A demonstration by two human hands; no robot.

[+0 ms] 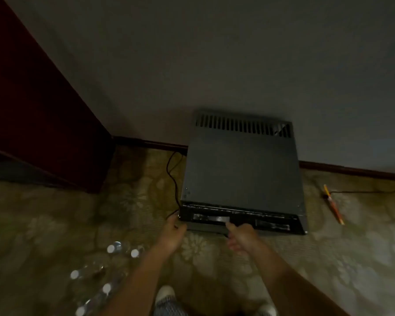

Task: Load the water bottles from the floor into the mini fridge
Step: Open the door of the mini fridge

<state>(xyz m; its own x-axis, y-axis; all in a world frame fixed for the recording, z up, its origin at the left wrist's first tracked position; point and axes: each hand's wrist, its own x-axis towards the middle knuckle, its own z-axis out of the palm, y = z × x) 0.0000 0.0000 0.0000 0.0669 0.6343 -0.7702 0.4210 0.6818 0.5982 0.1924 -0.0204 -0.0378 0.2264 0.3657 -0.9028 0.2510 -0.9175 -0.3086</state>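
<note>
A dark mini fridge [240, 167] stands against the wall, seen from above, its door shut. My left hand [172, 233] grips the door's front left corner. My right hand [240, 237] is on the door's top edge near the middle, with one finger stretched onto it. Several clear water bottles with white caps [111, 248] stand on the carpet at the lower left, beside my left forearm.
A dark red cabinet [39, 115] fills the left. A black power cord [172, 179] runs down the fridge's left side. An orange stick-like object [333, 204] and a cable lie on the patterned carpet to the right. My feet show at the bottom.
</note>
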